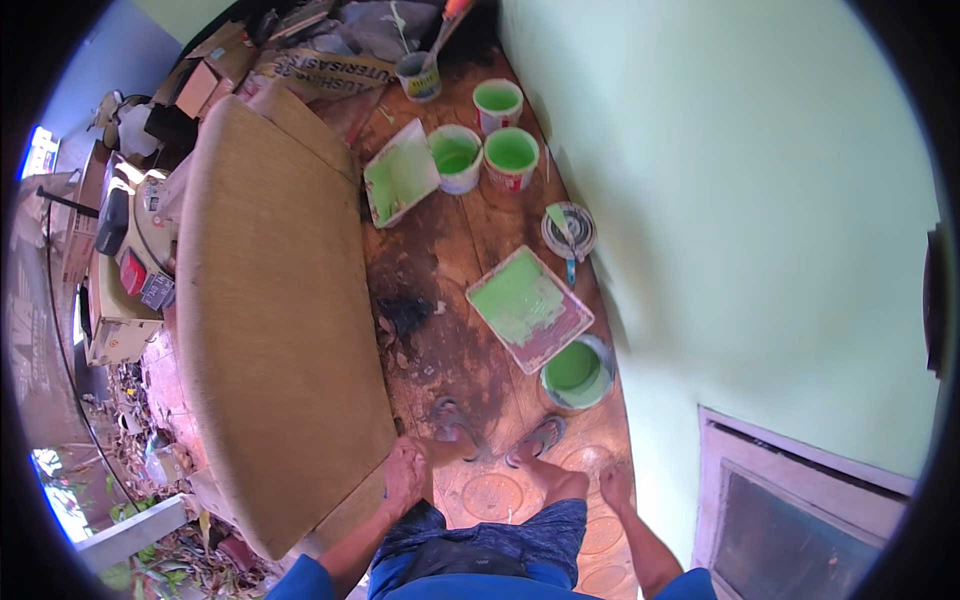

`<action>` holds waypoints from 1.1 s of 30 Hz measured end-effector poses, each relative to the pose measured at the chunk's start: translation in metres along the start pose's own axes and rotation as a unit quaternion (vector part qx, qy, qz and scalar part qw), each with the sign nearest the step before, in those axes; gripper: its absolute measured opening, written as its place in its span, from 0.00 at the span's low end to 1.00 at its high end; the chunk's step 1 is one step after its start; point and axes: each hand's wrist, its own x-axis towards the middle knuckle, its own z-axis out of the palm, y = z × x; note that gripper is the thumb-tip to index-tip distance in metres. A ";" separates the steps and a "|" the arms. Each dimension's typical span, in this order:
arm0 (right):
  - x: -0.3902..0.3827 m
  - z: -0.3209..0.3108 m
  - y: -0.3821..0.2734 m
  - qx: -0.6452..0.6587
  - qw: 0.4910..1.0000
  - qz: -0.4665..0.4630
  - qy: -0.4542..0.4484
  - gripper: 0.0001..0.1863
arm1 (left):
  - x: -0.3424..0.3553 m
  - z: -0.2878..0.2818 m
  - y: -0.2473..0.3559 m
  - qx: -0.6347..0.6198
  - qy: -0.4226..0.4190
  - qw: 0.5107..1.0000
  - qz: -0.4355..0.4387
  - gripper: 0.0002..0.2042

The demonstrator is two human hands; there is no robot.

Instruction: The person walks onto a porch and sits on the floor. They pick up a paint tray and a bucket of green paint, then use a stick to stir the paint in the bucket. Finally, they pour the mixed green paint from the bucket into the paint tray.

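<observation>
My left hand (407, 473) hangs beside the lower right corner of a tan upholstered sofa (270, 300), its fingers curled in with nothing seen in them. I cannot tell whether it touches the sofa. By the pale green wall, my right hand (616, 486) hangs low with fingers closed and nothing visible in them. Ahead of my feet stands a round tub of green paint (575, 370). A paint tray (525, 308) coated in green rests beside it, its corner overlapping the tub's rim. Farther up, a putty knife (561, 228) lies across a round lid (580, 224).
Another green-coated tray (400, 175) leans near several paint buckets, including a white one (510, 157). A smaller pot (419, 78) holds tools at the back. A black plastic scrap (404, 314) lies on the stained floor (440, 260). A framed window (790, 510) is low on the right.
</observation>
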 end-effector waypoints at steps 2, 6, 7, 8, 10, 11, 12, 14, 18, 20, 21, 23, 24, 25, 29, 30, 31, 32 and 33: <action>-0.035 -0.017 -0.011 0.000 0.997 0.079 -0.013 0.11 | -0.002 -0.035 0.014 0.007 -0.016 1.000 -0.008 0.09; -0.087 -0.008 0.002 0.045 0.990 0.136 -0.017 0.14 | 0.015 -0.088 0.007 0.000 0.024 1.000 0.017 0.12; -0.095 0.007 0.031 0.062 0.984 0.165 -0.025 0.15 | 0.019 -0.104 0.017 -0.024 0.034 0.999 0.024 0.13; -0.096 0.014 0.003 0.047 0.983 0.156 -0.081 0.16 | 0.019 -0.131 0.022 -0.025 0.058 0.998 0.023 0.15; -0.108 0.008 -0.050 -0.002 0.974 0.146 -0.174 0.18 | 0.026 -0.174 0.035 -0.036 0.091 0.994 0.040 0.16; -0.112 0.010 -0.060 0.065 0.959 0.202 -0.188 0.20 | 0.032 -0.189 0.043 -0.051 0.104 0.992 0.050 0.17; -0.115 0.000 -0.110 0.098 0.947 0.245 -0.180 0.21 | 0.039 -0.206 0.046 -0.039 0.127 0.989 0.061 0.17; -0.111 -0.006 -0.145 0.068 0.969 0.156 -0.179 0.20 | 0.055 -0.241 0.051 -0.030 0.166 0.982 0.082 0.18; -0.104 0.003 -0.160 0.048 0.981 0.092 -0.164 0.20 | 0.097 -0.300 0.061 0.000 0.243 0.961 0.132 0.19; -0.092 -0.008 -0.187 0.053 0.980 0.096 -0.165 0.19 | 0.118 -0.329 0.076 0.010 0.270 0.951 0.149 0.19; -0.087 -0.019 -0.204 0.085 0.974 0.121 -0.171 0.19 | 0.126 -0.339 0.079 0.015 0.279 0.949 0.149 0.18; -0.061 -0.039 -0.238 0.112 0.970 0.117 -0.180 0.19 | 0.143 -0.359 0.086 0.023 0.297 0.943 0.151 0.18; -0.049 -0.048 -0.246 0.106 0.973 0.092 -0.182 0.18 | 0.151 -0.366 0.088 0.024 0.305 0.940 0.154 0.19; -0.032 -0.036 -0.239 0.149 0.968 0.101 -0.177 0.18 | 0.159 -0.373 0.090 0.025 0.313 0.936 0.156 0.19; 0.075 -0.004 -0.250 -0.028 0.987 -0.135 -0.084 0.15 | 0.190 -0.403 0.098 0.053 0.347 0.926 0.139 0.19; 0.093 -0.007 -0.278 -0.043 0.981 -0.179 -0.060 0.15 | 0.203 -0.413 0.098 0.060 0.356 0.924 0.126 0.19; 0.125 -0.002 -0.266 0.020 0.990 -0.122 -0.071 0.16 | 0.227 -0.415 0.103 0.045 0.359 0.924 0.123 0.18; 0.165 0.000 -0.252 0.081 0.991 -0.067 -0.076 0.17 | 0.253 -0.419 0.107 0.027 0.366 0.923 0.119 0.18; 0.184 0.000 -0.282 0.102 0.988 -0.056 -0.100 0.15 | 0.275 -0.432 0.109 0.057 0.374 0.920 0.101 0.18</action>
